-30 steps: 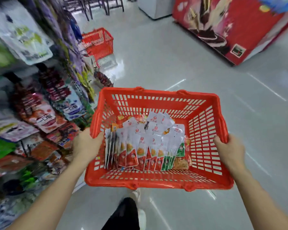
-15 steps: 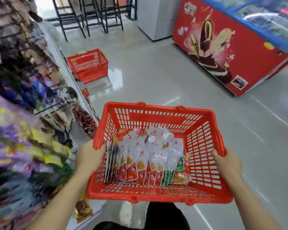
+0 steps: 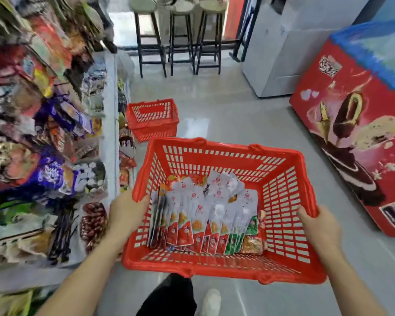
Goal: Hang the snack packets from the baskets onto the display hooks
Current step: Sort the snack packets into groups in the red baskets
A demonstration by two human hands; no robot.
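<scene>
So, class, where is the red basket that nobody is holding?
Head view: the spare basket sits on the floor, left of centre, beside the display shelf, beyond the held basket.

Glossy foil snack packets (image 3: pixel 205 215) in a slotted red plastic basket (image 3: pixel 285 201); polished floor (image 3: pixel 249 115).

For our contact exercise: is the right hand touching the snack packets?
Apart. Head view: right hand grips the basket rim; bare wall separates it from the snack packets.
</scene>
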